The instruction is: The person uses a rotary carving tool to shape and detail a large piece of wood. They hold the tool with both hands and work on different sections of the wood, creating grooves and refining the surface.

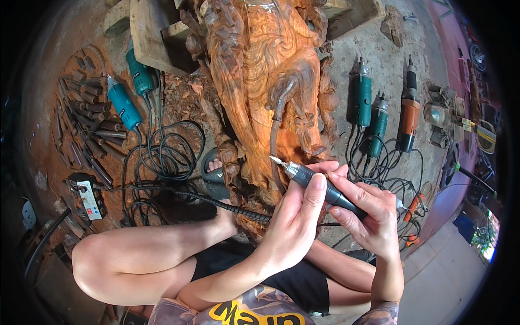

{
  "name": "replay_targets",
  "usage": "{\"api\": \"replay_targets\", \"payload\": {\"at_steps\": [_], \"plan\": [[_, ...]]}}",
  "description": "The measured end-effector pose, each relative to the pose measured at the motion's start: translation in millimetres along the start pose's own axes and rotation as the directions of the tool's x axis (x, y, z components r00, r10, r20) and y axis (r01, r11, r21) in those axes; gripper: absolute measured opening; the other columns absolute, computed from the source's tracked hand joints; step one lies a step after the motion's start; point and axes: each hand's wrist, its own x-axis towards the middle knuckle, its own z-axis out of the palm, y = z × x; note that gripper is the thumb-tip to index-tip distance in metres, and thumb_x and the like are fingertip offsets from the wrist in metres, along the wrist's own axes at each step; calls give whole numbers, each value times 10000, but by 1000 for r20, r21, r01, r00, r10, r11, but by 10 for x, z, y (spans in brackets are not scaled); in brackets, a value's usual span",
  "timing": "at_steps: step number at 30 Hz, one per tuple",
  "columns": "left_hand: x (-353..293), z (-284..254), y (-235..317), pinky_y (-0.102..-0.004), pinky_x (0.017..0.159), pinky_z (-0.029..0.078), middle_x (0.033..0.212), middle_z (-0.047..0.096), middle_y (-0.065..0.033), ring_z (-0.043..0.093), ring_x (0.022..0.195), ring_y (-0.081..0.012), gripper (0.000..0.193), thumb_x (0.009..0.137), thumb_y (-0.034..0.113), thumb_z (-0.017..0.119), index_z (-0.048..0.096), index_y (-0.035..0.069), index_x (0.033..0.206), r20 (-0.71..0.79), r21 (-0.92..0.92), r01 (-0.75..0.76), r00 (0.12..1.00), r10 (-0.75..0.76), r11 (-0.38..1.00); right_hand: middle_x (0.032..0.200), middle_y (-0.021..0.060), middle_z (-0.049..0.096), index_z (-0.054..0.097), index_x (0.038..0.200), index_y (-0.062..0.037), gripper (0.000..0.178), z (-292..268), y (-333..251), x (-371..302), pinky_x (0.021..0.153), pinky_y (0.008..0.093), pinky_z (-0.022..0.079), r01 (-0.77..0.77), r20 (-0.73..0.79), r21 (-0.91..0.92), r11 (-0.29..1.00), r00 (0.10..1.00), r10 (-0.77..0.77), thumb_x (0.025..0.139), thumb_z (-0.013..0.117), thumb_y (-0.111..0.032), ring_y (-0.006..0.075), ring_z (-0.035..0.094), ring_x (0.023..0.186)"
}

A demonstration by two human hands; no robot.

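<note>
Both my hands are closed on a black handpiece of a rotary carving tool (301,174), held at a slant with its pale pointed bit up and to the left. My left hand (290,219) grips it near the front, thumb along the body. Around its rear part are the fingers and thumb of my right hand (371,208). Beyond the bit stands a large reddish-brown wood carving (260,86) with flowing folds and root-like strands. The bit shows in front of its lower part; whether they touch I cannot tell.
Left lie two green power grinders (124,103), coiled black cables (168,157), a pile of dark-handled chisels (92,116) and a small control box (89,199). Right are a green grinder (362,95), another green grinder (378,127) and an orange-black one (410,116). Wooden blocks (149,32) flank the carving.
</note>
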Motion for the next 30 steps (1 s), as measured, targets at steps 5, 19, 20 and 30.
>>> {"api": "replay_targets", "payload": {"at_steps": [5,19,20,30], "plan": [[40,-1,33,-388,1094,426,1411,507,-236,502,1321,-276,512,1087,400,311,418,-9,1373,4,1,-5,1000,5,1000,853,146,700,651,1312,-114,569,-43,-49,34,585,340,518,-49,25,-11,999,998,50,768,815,-141,258,670,664],[-704,31,-298,-285,667,517,890,671,-89,651,755,-148,402,1072,354,436,585,0,1190,247,213,289,908,-337,933,1146,269,617,416,1405,11,509,636,-456,-1768,768,355,562,-180,23,932,315,896,443,964,613,-148,304,691,907],[-766,0,-275,-249,648,514,967,656,-73,634,783,-118,419,1081,370,404,590,9,1182,279,-12,441,863,-420,897,1137,304,607,427,1402,-9,477,716,-463,-1856,762,392,572,-53,33,998,43,927,372,987,575,-192,355,690,906],[-908,96,-307,-436,1121,354,1480,438,-266,410,1395,-327,421,1073,359,399,481,9,1291,356,-173,454,856,-374,874,936,117,639,609,1247,-10,734,1014,-417,-1558,789,322,545,138,-619,319,938,780,96,822,727,-597,220,657,887]]}}
